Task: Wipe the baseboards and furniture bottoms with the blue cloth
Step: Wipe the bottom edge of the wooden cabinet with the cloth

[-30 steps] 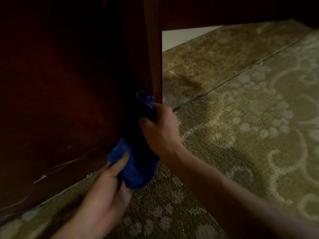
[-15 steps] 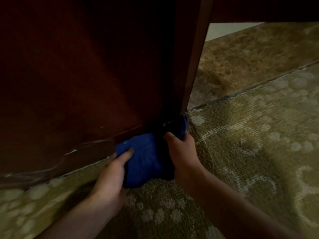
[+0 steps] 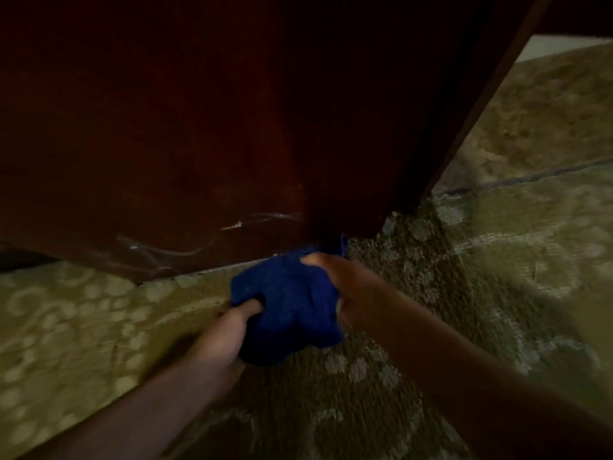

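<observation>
- My left hand [image 3: 225, 333] and right hand [image 3: 351, 290] grip the bunched blue cloth [image 3: 288, 307], fingers curled into it.
- Beyond my fingertips, the cloth meets the dark wooden furniture [image 3: 232, 127] base on patterned carpet [image 3: 66, 320].

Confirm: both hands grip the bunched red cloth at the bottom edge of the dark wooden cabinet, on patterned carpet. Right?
Wrong colour. The bunched cloth is blue, as the head view shows. Left hand and right hand do grip it at the dark wooden cabinet's bottom edge, on patterned carpet.

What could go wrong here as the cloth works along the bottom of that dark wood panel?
The blue cloth, bunched between the left hand and right hand, may skip the panel's bottom edge. It might also drag on the patterned carpet and pick up lint.
</observation>
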### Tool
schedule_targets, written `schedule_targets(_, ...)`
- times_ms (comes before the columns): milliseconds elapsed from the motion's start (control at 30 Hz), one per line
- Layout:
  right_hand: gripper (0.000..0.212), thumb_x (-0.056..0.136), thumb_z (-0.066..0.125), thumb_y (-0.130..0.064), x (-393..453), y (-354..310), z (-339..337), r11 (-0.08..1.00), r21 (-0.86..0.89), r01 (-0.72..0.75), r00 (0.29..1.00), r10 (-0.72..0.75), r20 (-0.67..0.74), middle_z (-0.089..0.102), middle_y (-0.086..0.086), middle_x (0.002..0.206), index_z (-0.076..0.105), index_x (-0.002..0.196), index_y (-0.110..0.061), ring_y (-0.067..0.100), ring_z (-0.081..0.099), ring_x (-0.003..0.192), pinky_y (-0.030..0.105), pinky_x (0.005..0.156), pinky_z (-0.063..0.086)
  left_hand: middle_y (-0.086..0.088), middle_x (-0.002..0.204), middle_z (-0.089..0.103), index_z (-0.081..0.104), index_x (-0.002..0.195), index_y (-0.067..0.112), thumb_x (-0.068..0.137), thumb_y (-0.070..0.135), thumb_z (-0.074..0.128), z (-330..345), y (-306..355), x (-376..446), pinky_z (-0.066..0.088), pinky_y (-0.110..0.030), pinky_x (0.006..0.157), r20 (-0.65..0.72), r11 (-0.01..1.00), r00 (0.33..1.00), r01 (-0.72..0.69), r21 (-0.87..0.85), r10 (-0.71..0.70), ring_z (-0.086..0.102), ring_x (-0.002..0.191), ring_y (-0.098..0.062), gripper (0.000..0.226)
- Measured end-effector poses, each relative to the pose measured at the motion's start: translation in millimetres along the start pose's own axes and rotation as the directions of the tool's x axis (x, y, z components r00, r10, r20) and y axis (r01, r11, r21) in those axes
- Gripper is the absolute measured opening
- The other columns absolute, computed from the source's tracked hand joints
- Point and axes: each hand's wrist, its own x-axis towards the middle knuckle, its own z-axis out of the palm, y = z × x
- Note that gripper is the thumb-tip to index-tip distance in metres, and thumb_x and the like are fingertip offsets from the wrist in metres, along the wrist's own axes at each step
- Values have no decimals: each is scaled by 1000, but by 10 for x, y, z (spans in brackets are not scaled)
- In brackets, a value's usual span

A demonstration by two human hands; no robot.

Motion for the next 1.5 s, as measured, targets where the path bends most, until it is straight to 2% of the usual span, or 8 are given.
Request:
schedule_targets(300,42,87,67,-30,-517,276,213,993,-93,75,996,-69,62,69,5,122,58,127,-22,26,65,111,46,98,50,-9,106,70,64,107,17,97,16,46,-445,240,-56,53,-42,75,167,964,982,-46,-260,92,65,92,-28,21)
schedule_targets(600,24,86,59,-16,-696,513,443,981,193,-1,1000,-5,27,74,19,88,64,106,-5,27,73,71,31,55,59,-11,113,71,62,123,20,93,24,59,-717,19,174,55,-44,83,237,959,960,-82,-272,149,67,102,-32,30)
schedule_targets(800,16,93,56,-16,-880,334,597,978,-199,58,952,-114,-283,72,11,77,65,102,-5,19,66,57,24,45,51,-12,133,60,50,138,17,77,37,71,-790,-47,237,53,-50,93,255,984,967,59,-170,-14,62,112,-35,67)
schedule_targets(933,18,95,52,-11,-1008,163,733,942,-333,46,933,-159,-322,70,16,92,61,108,-3,24,66,71,29,55,54,-11,133,59,54,133,10,94,26,59,-872,145,108,48,-44,98,276,999,960,-43,-20,47,60,115,-32,41)
schedule_targets(1133,13,95,49,-5,-533,58,790,865,-502,-8,910,-203,-363,67,16,89,61,101,-3,25,62,68,29,54,49,-7,138,55,47,140,15,75,38,71,-784,360,460,49,-44,99,256,991,960,-125,49,109,57,118,-30,72)
schedule_targets(1233,15,93,50,1,-325,-112,769,766,-643,-11,890,-286,-355,67,15,91,63,94,-7,30,64,76,37,63,53,-3,131,55,45,137,6,82,19,69,-715,352,602,56,-26,74,340,989,930,-126,-71,143,56,111,-19,61)
schedule_targets(1333,22,93,51,-1,-240,-107,745,868,-492,63,903,-260,-342,68,17,100,60,113,-2,33,66,84,39,65,58,-13,136,57,43,143,11,92,8,59,-598,169,749,55,-29,57,346,943,926,-28,-333,150,61,106,-27,54)
schedule_targets(1500,17,94,52,-12,-131,247,821,970,-140,197,914,-234,-331,68,17,102,63,106,-5,21,66,67,22,44,52,-13,140,53,48,141,14,89,19,65,-583,176,747,48,-47,99,27,943,990,-127,-306,142,54,122,-35,55)
